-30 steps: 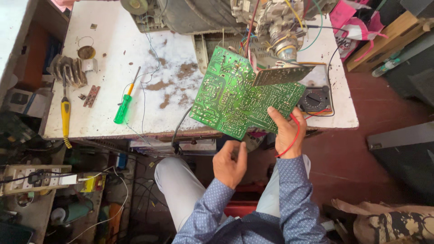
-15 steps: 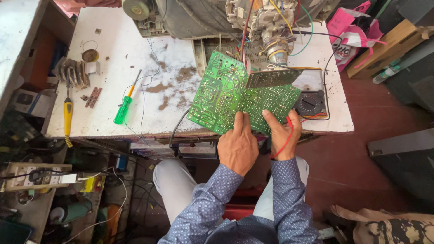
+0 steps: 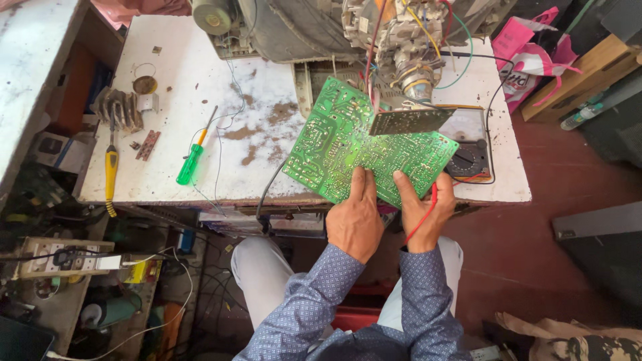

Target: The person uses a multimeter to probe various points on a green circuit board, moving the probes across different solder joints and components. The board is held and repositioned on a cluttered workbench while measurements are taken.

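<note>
circuit board (image 3: 361,150) tilted over the bench's front edge, solder side up | my left hand (image 3: 354,220) and right hand (image 3: 422,215) pinch its near edge, fingers closed on it | red wire (image 3: 428,207) crosses my right palm | best to grip edges only, keep the wires slack | green screwdriver (image 3: 190,164) lies near the front-left corner

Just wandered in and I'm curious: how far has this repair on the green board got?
Done: the green circuit board is out, solder side up, wires running to the opened set. In hand: left hand and right hand hold its near edge; a red lead crosses the right hand. Left: meter and green screwdriver lie untouched.
</note>
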